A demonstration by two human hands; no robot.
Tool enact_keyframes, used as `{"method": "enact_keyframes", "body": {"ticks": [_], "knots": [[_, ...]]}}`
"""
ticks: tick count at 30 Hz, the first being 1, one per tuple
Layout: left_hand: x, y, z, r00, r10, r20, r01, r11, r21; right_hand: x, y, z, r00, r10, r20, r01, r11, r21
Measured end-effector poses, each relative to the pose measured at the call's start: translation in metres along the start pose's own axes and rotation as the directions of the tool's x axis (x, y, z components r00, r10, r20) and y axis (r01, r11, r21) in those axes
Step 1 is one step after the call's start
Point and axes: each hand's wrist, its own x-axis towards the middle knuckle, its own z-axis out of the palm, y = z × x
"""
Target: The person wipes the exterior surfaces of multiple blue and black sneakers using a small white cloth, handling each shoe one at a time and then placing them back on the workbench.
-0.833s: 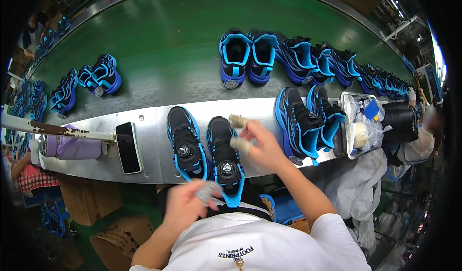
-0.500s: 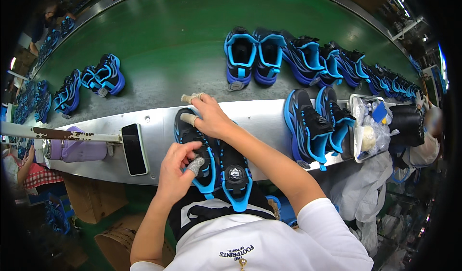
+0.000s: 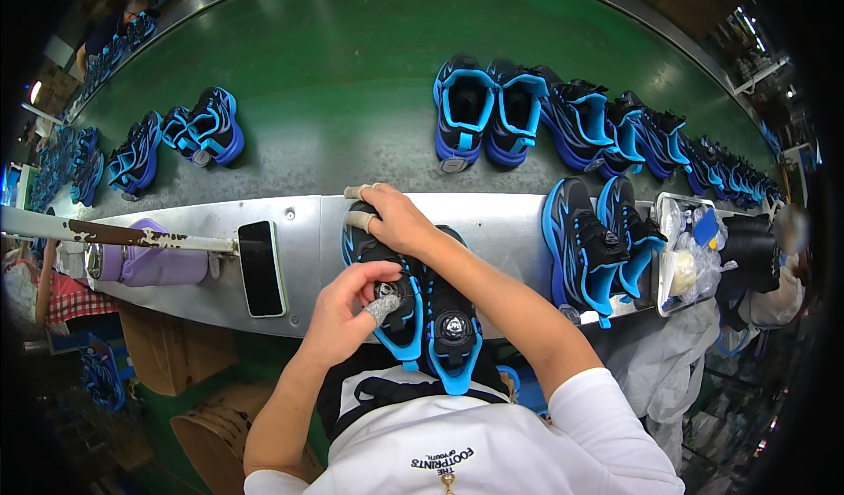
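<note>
Flanking both hands (image 3: 338,315) (image 3: 397,222) are a phone (image 3: 262,268) and paired shoes (image 3: 573,242).

The scene is viewed through a wide fisheye lens from the person's head, angled steeply down and forward; the left hand (image 3: 338,316), right hand (image 3: 397,222) and desk (image 3: 505,229) are seen from near.

Black shoe (image 3: 406,317), blue-edged, upright, toe outward
</note>
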Motion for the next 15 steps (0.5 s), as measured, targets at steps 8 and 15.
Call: {"method": "enact_keyframes", "body": {"ticks": [8, 15], "knots": [[0.003, -0.006, 0.005, 0.998, 0.034, 0.057, -0.032, 0.998, -0.044, 0.001, -0.001, -0.01, 1.0, 0.028, -0.007, -0.027, 0.999, 0.026], [-0.008, -0.002, 0.0, 0.987, 0.103, -0.126, -0.072, 0.97, 0.233, 0.007, 0.006, 0.001, 0.997, 0.075, 0.007, -0.076, 0.992, 0.099]]}}
